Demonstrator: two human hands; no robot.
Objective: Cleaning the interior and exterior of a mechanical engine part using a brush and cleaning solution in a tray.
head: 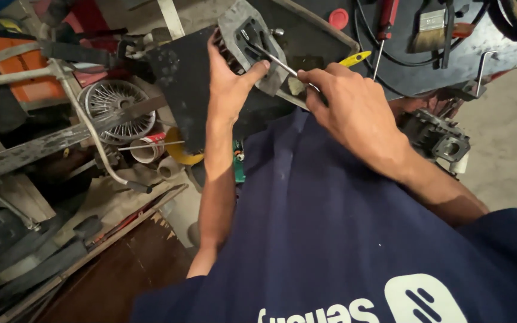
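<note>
My left hand [230,81] grips a grey finned metal engine part [248,37], thumb pressed on its face, at the edge of a dark workbench [312,42]. My right hand [348,104] is closed around a thin metal tool [270,57] whose tip reaches into the part's opening. A yellow handle [355,58] shows just beyond my right knuckles. My dark blue shirt fills the lower part of the view.
On the bench lie a red-handled screwdriver [386,27], a paintbrush [431,27], black cable and a red cap [338,18]. A grey engine block [441,140] sits right, below the bench. Left are a wire fan guard [118,107], metal bars, tubes and clutter.
</note>
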